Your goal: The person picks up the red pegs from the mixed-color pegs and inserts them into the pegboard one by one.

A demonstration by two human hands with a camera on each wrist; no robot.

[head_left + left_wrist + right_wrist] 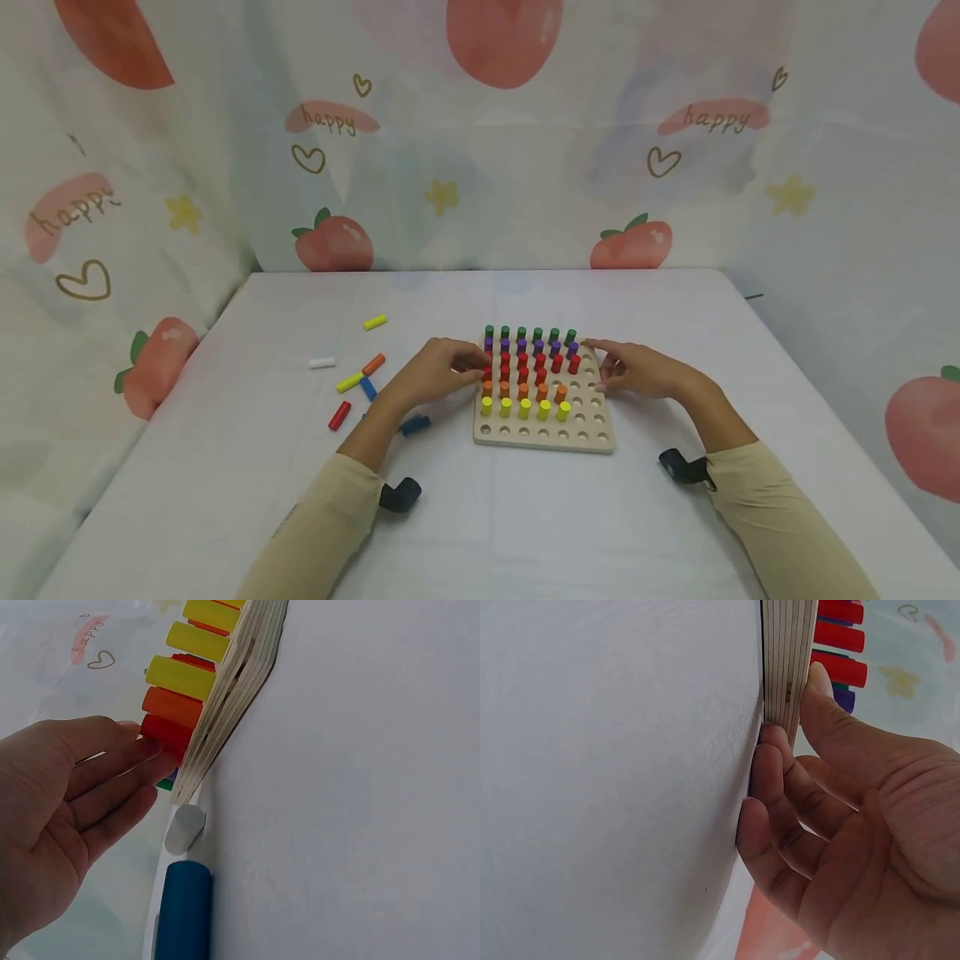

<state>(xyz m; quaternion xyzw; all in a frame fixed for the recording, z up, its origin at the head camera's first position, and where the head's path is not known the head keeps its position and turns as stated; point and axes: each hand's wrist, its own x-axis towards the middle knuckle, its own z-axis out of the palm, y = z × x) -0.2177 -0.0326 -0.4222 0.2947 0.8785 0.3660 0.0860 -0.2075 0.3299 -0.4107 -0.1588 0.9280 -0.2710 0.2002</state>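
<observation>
A wooden pegboard (543, 435) lies on the table with rows of green, purple, red, orange and yellow pegs standing in its holes. At its left edge my left hand (446, 369) pinches a red peg (166, 735) between thumb and fingers, beside the orange peg (172, 707) at the end of its row. The peg's lower end is right at the board. My right hand (643, 369) grips the board's right edge, its thumb (821, 682) on the top face near the red pegs and its other fingers curled low along the side.
Loose pegs lie left of the board: a white peg (322, 362), a red peg (340, 416), an orange peg (373, 364), a blue peg (415, 426) and several others. Open holes run along the board's front and right side. A printed curtain (510, 167) hangs behind the table.
</observation>
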